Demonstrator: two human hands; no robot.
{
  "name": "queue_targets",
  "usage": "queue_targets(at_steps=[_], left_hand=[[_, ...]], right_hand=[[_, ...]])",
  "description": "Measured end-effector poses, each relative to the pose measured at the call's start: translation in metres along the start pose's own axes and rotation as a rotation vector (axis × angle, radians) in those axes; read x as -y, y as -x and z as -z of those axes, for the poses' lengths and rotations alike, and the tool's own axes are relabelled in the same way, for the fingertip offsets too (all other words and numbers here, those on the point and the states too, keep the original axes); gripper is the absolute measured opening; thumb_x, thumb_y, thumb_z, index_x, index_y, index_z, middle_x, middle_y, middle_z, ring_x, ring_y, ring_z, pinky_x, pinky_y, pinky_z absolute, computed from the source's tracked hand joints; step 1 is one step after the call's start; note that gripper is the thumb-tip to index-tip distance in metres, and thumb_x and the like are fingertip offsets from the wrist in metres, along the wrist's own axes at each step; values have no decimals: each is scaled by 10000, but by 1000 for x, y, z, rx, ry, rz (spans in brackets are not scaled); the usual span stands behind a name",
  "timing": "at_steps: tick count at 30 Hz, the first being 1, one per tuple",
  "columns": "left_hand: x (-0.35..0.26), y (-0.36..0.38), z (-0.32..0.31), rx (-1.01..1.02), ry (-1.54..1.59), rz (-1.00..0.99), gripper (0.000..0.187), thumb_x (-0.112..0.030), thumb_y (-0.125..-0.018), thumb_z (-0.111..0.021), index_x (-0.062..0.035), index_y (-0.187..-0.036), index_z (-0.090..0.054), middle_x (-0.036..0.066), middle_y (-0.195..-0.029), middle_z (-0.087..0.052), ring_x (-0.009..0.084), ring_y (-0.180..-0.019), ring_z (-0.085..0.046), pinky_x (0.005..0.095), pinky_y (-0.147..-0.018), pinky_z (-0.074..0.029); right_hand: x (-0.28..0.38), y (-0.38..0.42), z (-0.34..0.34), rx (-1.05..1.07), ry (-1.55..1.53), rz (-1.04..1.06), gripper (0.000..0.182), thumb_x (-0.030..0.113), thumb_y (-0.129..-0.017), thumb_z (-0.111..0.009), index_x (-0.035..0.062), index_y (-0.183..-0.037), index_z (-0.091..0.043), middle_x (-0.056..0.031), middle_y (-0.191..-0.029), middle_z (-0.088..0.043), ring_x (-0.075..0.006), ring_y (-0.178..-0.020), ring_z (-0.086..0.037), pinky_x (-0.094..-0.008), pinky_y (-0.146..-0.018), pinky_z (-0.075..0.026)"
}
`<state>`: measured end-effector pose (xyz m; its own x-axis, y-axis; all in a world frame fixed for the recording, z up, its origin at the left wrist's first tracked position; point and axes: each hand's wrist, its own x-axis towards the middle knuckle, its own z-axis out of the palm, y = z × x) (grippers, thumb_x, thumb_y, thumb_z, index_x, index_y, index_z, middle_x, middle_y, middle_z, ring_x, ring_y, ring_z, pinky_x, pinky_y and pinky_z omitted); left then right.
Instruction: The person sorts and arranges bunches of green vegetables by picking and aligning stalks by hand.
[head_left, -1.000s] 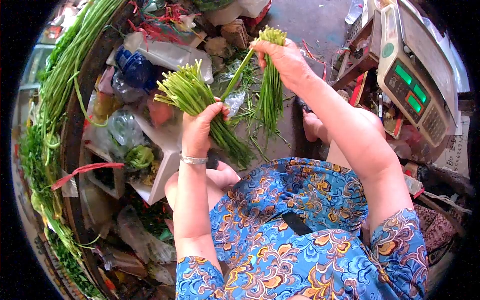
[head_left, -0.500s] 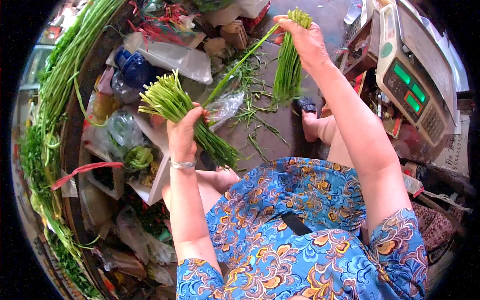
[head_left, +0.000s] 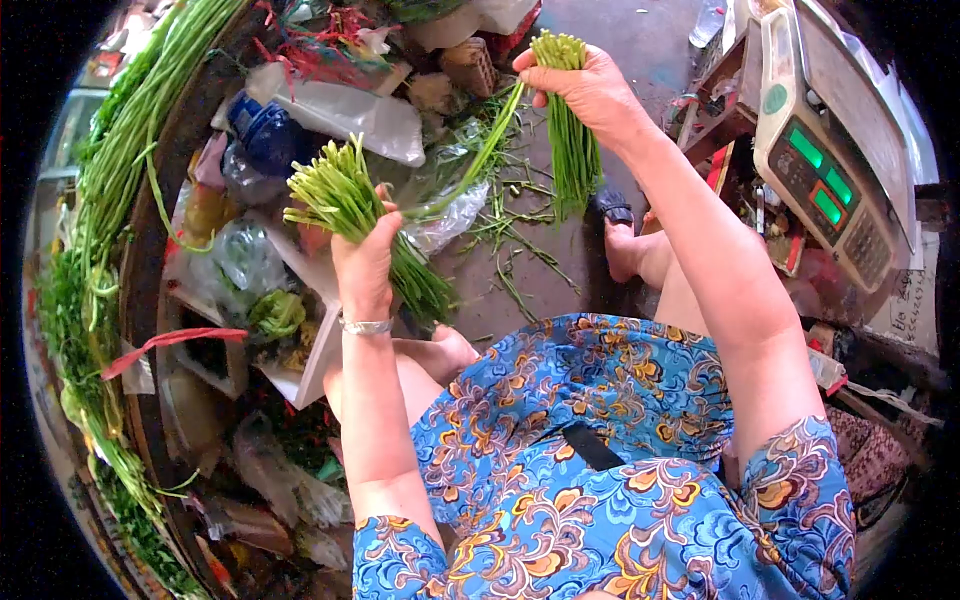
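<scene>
My left hand (head_left: 364, 262) is closed round a thick bunch of thin green stalks (head_left: 333, 190), their pale cut ends fanned toward the upper left and darker green lengths trailing down past the wrist. Higher up and to the right, my right hand (head_left: 592, 92) grips a slimmer bunch of green stalks (head_left: 573, 160), cut ends on top, hanging straight down. From the fingertips of this hand a loose stalk strand (head_left: 492, 143) curves down toward my left hand. Below it, scattered stalk trimmings (head_left: 510, 230) and a crumpled clear plastic bag (head_left: 450, 215) lie on the floor.
At the right stands a digital scale (head_left: 825, 170) with lit green displays. Long green vegetables (head_left: 170, 110) lie along a ledge (head_left: 140, 250) at the left. A blue container (head_left: 265, 130), plastic bags and a white box (head_left: 300, 375) crowd the space beside my left arm.
My right hand has come left and slightly down with its bunch. The strand between the hands, taut before, now sags in a curve. My left hand has barely shifted.
</scene>
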<state>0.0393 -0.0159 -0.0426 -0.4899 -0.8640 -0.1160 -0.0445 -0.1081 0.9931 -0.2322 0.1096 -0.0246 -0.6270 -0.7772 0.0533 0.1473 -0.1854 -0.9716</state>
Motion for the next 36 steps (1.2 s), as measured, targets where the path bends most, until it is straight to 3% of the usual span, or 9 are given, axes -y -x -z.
queue_targets(at_steps=[3, 7, 11, 17, 20, 24, 28, 32, 36], left_hand=[[-8, 6, -10, 192, -18, 5, 172, 8, -809, -619, -3, -980, -626, 160, -1058, -657, 208, -936, -618, 312, -867, -475], [-15, 11, -32, 275, 74, 107, 113, -43, -843, -629, -23, -954, -621, 153, -1063, -655, 145, -778, -620, 267, -697, -521], [-21, 13, -49, 320, 158, 158, 166, -61, -838, -652, -24, -995, -613, 135, -1063, -656, 127, -724, -592, 247, -654, -506], [-22, 15, -58, 382, 278, 288, 217, -44, -785, -703, -27, -976, -600, 89, -845, -667, 137, -669, -595, 254, -566, -470], [-16, 13, -55, 352, 226, 303, 214, -34, -779, -705, -23, -962, -594, 77, -816, -649, 152, -680, -607, 261, -584, -478], [-15, 14, -54, 281, 235, 290, 209, -57, -799, -690, -27, -983, -593, 56, -783, -639, 142, -667, -600, 250, -580, -480], [-12, 14, -48, 318, 248, 278, 196, -56, -808, -681, -32, -974, -580, 64, -782, -634, 152, -678, -608, 255, -593, -492], [-13, 16, -48, 290, 252, 271, 201, -52, -807, -680, -28, -979, -579, 66, -799, -633, 155, -685, -609, 256, -600, -494], [-15, 16, -49, 318, 247, 269, 205, -42, -796, -686, -25, -974, -584, 63, -800, -632, 159, -695, -609, 260, -615, -497]], right_hand=[[2, 5, -10, 129, 77, -6, 96, 66, -787, -673, 29, -876, -667, 7, -749, -624, -88, -615, -556, -238, -596, -465], [8, 16, -28, 242, 113, -46, 84, 69, -788, -672, 36, -865, -664, 13, -737, -620, -81, -609, -557, -238, -591, -467], [-3, 20, -41, 329, 67, -10, 94, 75, -800, -663, 25, -880, -657, 15, -746, -621, -74, -619, -551, -235, -582, -465], [-10, 23, -52, 356, 40, -16, 99, 60, -812, -652, 24, -904, -651, 14, -757, -615, -74, -631, -553, -228, -587, -471], [-12, 23, -52, 375, 36, -33, 102, 60, -826, -648, 23, -920, -649, 19, -765, -610, -67, -640, -548, -221, -597, -471], [-10, 17, -46, 201, 59, 38, 82, 52, -792, -658, 24, -869, -655, -1, -757, -631, -88, -628, -565, -239, -576, -477], [-1, 11, -36, 56, -39, -40, 64, 94, -796, -690, 53, -818, -646, -4, -725, -620, -88, -595, -546, -239, -550, -459], [-13, 15, -35, 246, 12, -138, 193, 218, -814, -714, 63, -747, -619, 15, -655, -570, -93, -595, -524, -254, -537, -423], [-20, 30, -50, 377, -76, -268, 167, 203, -800, -717, 67, -750, -635, 8, -704, -604, -98, -612, -526, -257, -555, -424]])
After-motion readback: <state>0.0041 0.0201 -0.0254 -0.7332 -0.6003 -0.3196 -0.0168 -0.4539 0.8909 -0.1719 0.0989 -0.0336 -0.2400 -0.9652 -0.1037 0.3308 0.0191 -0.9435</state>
